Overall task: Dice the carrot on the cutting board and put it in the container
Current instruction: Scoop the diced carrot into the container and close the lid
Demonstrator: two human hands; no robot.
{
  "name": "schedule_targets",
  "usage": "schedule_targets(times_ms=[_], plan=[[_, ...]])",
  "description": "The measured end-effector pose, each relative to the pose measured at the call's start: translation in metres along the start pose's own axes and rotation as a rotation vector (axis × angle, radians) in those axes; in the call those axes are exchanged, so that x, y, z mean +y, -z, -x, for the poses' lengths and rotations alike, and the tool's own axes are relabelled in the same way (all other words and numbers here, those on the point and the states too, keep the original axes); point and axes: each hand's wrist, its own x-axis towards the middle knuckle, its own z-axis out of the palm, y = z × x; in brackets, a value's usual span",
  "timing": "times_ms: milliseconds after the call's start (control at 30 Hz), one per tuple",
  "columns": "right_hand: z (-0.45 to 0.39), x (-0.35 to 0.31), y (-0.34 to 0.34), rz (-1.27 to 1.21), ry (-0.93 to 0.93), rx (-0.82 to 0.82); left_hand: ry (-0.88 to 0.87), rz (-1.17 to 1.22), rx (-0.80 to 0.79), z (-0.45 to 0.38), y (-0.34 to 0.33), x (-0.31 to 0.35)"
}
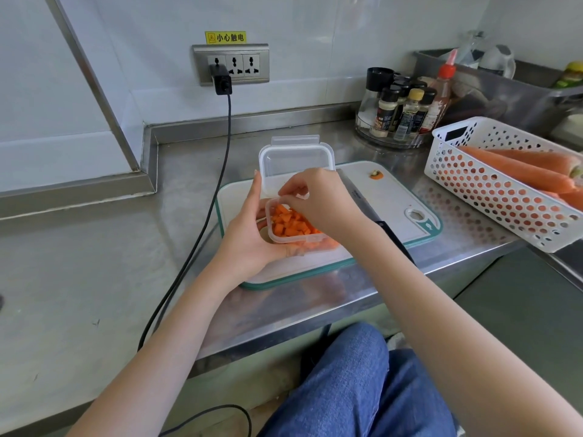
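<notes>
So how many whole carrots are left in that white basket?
2 can be told apart, lying side by side in the white basket at the right: one carrot nearer the front wall, another behind it. More orange shows below them, so further carrots may be hidden.

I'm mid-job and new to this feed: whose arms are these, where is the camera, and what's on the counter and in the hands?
No machine here: a person's bare arms, filmed by a camera on their head looking down. The left hand holds a small clear container of diced carrot over the cutting board; the right hand reaches its fingers in at the rim. A knife lies on the board, the container's lid behind it. At right, a white basket holds whole carrots.
</notes>
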Motion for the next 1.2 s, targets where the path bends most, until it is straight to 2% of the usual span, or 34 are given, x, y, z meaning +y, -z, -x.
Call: schedule_targets(times_ms=[100, 200, 333, 433, 567, 600, 700, 767, 867, 900, 933, 1000, 1067, 1133, 1200], plan=[[0.002, 0.005, 0.001, -0.032, 0.02, 0.039, -0.003, 0.0, -0.002, 0.0, 0.001, -0.001], [0.006, 0.009, 0.008, -0.172, -0.006, 0.101, 0.005, 0.006, 0.009, -0.002, 0.001, -0.002], [0.012, 0.016, 0.024, -0.012, 0.045, -0.11, -0.001, 0.04, 0.005, -0.004, 0.002, -0.006], [0.011, 0.011, 0.033, -0.016, 0.056, -0.014, -0.019, 0.027, 0.005, -0.004, 0.001, -0.007], [0.015, 0.004, 0.024, 0.107, 0.15, -0.202, -0.023, 0.042, 0.008, -0.003, 0.002, -0.008], [0.016, 0.008, 0.024, 0.128, 0.135, -0.208, -0.013, 0.049, 0.011, -0.004, 0.002, -0.009], [0.015, 0.022, 0.03, 0.103, 0.052, -0.092, 0.003, 0.053, 0.024, -0.004, 0.002, -0.009], [0.018, 0.022, 0.03, 0.023, 0.09, -0.041, 0.004, 0.043, 0.023, -0.005, 0.001, -0.01], [0.022, 0.015, 0.022, 0.004, 0.137, -0.217, 0.005, 0.047, 0.026, -0.006, 0.002, -0.011], [0.023, 0.016, 0.021, -0.01, 0.124, -0.23, 0.008, 0.046, 0.022, -0.006, 0.002, -0.011], [0.024, 0.019, 0.023, -0.066, 0.095, -0.187, 0.01, 0.049, 0.016, -0.005, 0.003, -0.011], [0.022, 0.025, 0.031, -0.254, 0.023, 0.012, 0.023, 0.056, -0.002, -0.005, 0.003, -0.01], [0.017, 0.034, 0.037, -0.316, -0.07, 0.187, 0.032, 0.055, -0.021, -0.005, 0.003, -0.01], [0.009, 0.038, 0.037, -0.279, -0.179, 0.208, 0.039, 0.058, -0.025, -0.006, 0.004, -0.008], [0.004, 0.037, 0.031, -0.395, -0.27, 0.104, 0.038, 0.08, -0.024, -0.006, 0.004, -0.006]])
